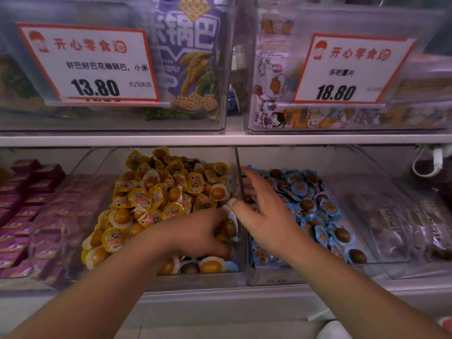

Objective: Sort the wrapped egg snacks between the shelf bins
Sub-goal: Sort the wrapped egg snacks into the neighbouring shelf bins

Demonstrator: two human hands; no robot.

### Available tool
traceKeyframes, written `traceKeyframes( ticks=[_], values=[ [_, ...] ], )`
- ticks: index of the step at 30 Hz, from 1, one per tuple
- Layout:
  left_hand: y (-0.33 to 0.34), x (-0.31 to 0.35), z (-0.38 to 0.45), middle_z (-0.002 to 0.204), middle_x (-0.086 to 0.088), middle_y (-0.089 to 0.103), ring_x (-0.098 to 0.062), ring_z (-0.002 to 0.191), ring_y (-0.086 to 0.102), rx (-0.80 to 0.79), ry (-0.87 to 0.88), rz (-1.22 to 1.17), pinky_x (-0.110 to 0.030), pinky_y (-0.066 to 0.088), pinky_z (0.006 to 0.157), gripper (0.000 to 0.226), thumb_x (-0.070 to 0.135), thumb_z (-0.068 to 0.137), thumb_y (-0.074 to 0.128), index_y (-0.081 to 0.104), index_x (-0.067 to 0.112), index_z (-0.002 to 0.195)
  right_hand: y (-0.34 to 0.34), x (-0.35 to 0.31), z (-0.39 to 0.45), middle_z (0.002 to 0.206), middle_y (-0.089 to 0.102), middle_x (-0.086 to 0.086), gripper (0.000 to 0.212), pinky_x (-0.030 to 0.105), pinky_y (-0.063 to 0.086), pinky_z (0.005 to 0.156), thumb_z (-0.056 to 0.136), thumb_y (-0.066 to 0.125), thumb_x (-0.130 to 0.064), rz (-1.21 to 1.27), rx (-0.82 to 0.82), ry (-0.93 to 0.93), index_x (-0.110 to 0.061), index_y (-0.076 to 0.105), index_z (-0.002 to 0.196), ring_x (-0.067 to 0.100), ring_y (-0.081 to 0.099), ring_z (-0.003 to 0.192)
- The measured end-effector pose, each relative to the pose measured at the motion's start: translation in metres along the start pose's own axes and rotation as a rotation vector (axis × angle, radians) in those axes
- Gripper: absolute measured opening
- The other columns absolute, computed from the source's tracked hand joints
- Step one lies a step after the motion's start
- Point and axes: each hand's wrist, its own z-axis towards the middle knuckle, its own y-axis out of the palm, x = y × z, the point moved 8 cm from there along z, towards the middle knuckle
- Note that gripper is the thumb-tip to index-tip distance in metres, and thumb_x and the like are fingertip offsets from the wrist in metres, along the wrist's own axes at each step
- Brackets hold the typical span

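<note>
Two clear bins stand side by side on the lower shelf. The left bin [241, 265] is heaped with yellow-wrapped egg snacks [156, 192], with a few blue-wrapped ones [231, 265] at its front right corner. The right bin [254, 277] holds blue-wrapped egg snacks [318, 206]. My left hand [195, 233] reaches into the left bin's right side, fingers curled down around a wrapped egg snack [231, 225] with a pale wrapper. My right hand [264, 211] hovers over the divider between the bins, fingers spread and holding nothing.
Purple boxed snacks [27, 204] fill the bin at far left. Clear-wrapped dark snacks [401, 223] lie in the bin at far right. The upper shelf [220, 139] carries clear bins with price tags [90, 64] reading 13.80 and 18.80.
</note>
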Motion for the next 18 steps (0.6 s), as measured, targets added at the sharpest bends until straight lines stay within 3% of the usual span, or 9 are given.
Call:
traceKeyframes(
  ticks=[3,5,7,9,11,13,14,16,18],
  values=[
    [-0.034,-0.002,-0.014,0.089,0.01,0.072,-0.007,0.082,0.07,0.198,0.072,-0.268,-0.027,0.057,0.072,0.023,0.031,0.08,0.08,0.065,0.032,0.097,-0.007,-0.007,-0.002,0.139,0.045,-0.015,0.062,0.04,0.044,0.107,0.087,0.049,-0.058,-0.011,0.079,-0.01,-0.038,0.039,0.145,0.002,0.046,0.129],
    [-0.062,-0.012,-0.029,0.079,0.0,0.072,-0.018,0.071,0.071,0.4,0.062,-0.465,-0.036,0.059,0.061,0.02,0.033,0.081,0.08,0.065,0.024,0.092,-0.02,-0.022,-0.006,0.134,0.048,-0.013,0.052,0.038,0.043,0.107,0.09,0.049,-0.052,0.031,0.22,-0.074,-0.036,0.046,0.139,0.003,0.047,0.127],
    [-0.083,-0.021,-0.045,0.068,-0.01,0.069,-0.026,0.056,0.066,0.564,0.074,-0.688,-0.034,0.052,0.048,0.024,0.032,0.083,0.079,0.066,0.013,0.089,-0.031,-0.044,-0.01,0.128,0.053,-0.012,0.041,0.035,0.045,0.104,0.092,0.049,-0.046,0.076,0.349,-0.173,-0.034,0.053,0.131,0.005,0.051,0.124],
    [-0.092,-0.027,-0.058,0.056,-0.014,0.057,-0.024,0.046,0.051,0.635,0.068,-0.9,-0.03,0.039,0.05,0.03,0.036,0.082,0.076,0.069,0.007,0.077,-0.032,-0.067,-0.014,0.122,0.059,-0.011,0.033,0.027,0.047,0.098,0.092,0.05,-0.042,0.117,0.388,-0.241,-0.034,0.059,0.123,0.009,0.057,0.118],
    [-0.091,-0.032,-0.067,0.069,-0.021,0.06,-0.025,0.059,0.05,0.665,0.024,-1.139,-0.034,0.034,0.058,0.037,0.038,0.076,0.075,0.074,0.003,0.084,-0.018,-0.081,-0.012,0.11,0.067,-0.01,0.025,0.015,0.048,0.086,0.091,0.054,-0.04,0.252,0.338,-0.215,-0.036,0.065,0.113,0.005,0.063,0.107],
    [-0.082,-0.034,-0.072,0.082,-0.019,0.066,-0.026,0.069,0.055,0.632,-0.013,-1.396,-0.03,0.036,0.062,0.03,0.032,0.079,0.07,0.076,0.005,0.089,0.007,-0.081,-0.008,0.103,0.072,-0.013,0.019,0.009,0.048,0.08,0.09,0.059,-0.033,0.415,0.286,-0.086,-0.033,0.072,0.105,0.001,0.066,0.099],
    [-0.076,-0.033,-0.073,0.077,-0.015,0.068,-0.022,0.064,0.057,0.586,-0.017,-1.512,-0.026,0.04,0.06,0.022,0.028,0.082,0.066,0.076,0.008,0.081,0.02,-0.077,-0.005,0.1,0.074,-0.015,0.016,0.01,0.049,0.08,0.091,0.062,-0.028,0.485,0.265,0.031,-0.031,0.075,0.099,0.0,0.067,0.096],
    [-0.066,-0.033,-0.076,0.062,-0.01,0.065,-0.013,0.045,0.056,0.529,-0.023,-1.702,-0.018,0.044,0.04,0.026,0.024,0.08,0.061,0.076,0.01,0.064,0.057,-0.061,-0.002,0.095,0.077,-0.004,0.024,0.025,0.057,0.083,0.096,0.057,-0.026,0.708,0.133,0.32,-0.028,0.08,0.088,0.01,0.072,0.089],
    [-0.058,-0.034,-0.081,0.059,-0.009,0.062,-0.013,0.041,0.057,0.486,-0.054,-1.756,-0.018,0.042,0.031,0.027,0.024,0.079,0.062,0.075,0.01,0.06,0.092,-0.057,-0.006,0.096,0.076,0.014,0.043,0.039,0.06,0.075,0.1,0.045,-0.036,0.98,-0.015,0.563,-0.017,0.082,0.088,0.024,0.073,0.082]
  ],
)
